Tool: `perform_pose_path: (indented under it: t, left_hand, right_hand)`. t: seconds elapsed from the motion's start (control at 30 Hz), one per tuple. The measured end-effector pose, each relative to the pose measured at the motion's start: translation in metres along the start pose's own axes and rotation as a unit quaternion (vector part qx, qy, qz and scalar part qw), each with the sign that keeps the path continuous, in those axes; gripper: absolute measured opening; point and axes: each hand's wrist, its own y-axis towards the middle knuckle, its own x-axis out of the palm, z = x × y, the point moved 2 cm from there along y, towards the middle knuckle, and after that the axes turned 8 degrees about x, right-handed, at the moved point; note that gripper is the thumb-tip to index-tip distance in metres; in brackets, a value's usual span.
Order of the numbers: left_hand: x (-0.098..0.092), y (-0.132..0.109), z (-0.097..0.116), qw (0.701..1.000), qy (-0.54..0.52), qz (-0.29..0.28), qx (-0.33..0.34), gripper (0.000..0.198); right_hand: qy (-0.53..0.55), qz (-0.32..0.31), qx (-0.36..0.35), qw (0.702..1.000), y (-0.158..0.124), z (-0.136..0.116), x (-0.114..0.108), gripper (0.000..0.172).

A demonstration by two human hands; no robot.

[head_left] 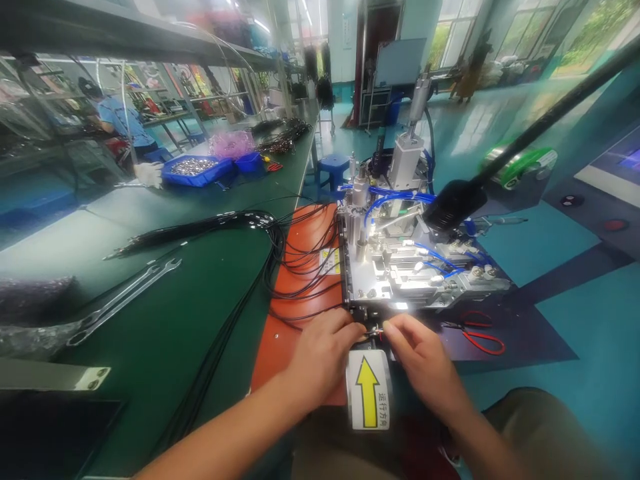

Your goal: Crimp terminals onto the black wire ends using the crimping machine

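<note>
My left hand [327, 350] is closed in a pinch on a black cable, close to the front edge of the machine. Facing it, my right hand [423, 357] pinches the thin wire end [381, 333] of that cable, where a bit of red shows. A small metallic piece [373, 332] sits between the two sets of fingertips; its exact form is too small to tell. Several black cables [305, 293] run from the orange board [275, 340] toward the machine fixture [390, 267]. Below my fingers is a white label with a yellow arrow [369, 393].
Red-handled cutters [484, 341] lie right of my hands. Two wrenches [130, 297] and a cable bundle [200, 227] lie on the green bench [165, 373]. Farther back stand a blue tray of metal parts [220, 179] and a seated person [123, 120]. A black rod [540, 127] slants across the right.
</note>
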Motion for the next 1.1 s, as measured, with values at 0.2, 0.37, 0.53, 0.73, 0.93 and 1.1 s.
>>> perform_pose_path:
  t: [0.2,0.37,0.53,0.73,0.93,1.1]
  left_hand:
    - [0.001,0.0,-0.001,1.0,-0.018,-0.005,-0.02,0.014]
    - [0.001,0.0,-0.002,1.0,-0.021,-0.001,-0.011,0.017]
    - [0.001,0.001,-0.002,1.0,-0.014,0.004,-0.001,0.021]
    - [0.001,0.002,-0.001,1.0,-0.008,0.005,0.0,0.021]
    - [0.001,0.003,-0.001,1.0,-0.006,0.01,0.0,0.021]
    - [0.001,0.002,-0.002,1.0,-0.006,0.004,0.001,0.022]
  right_hand:
    - [0.016,0.016,0.008,1.0,0.003,0.003,0.007,0.032]
    - [0.025,0.013,0.017,0.999,0.005,0.005,0.01,0.031]
    - [0.031,0.019,0.022,0.999,0.006,0.007,0.011,0.031]
    - [0.035,0.02,0.028,0.999,0.005,0.007,0.013,0.031]
    - [0.043,0.026,0.028,0.998,0.005,0.009,0.012,0.031]
    - [0.042,0.03,0.023,0.998,0.006,0.009,0.012,0.03]
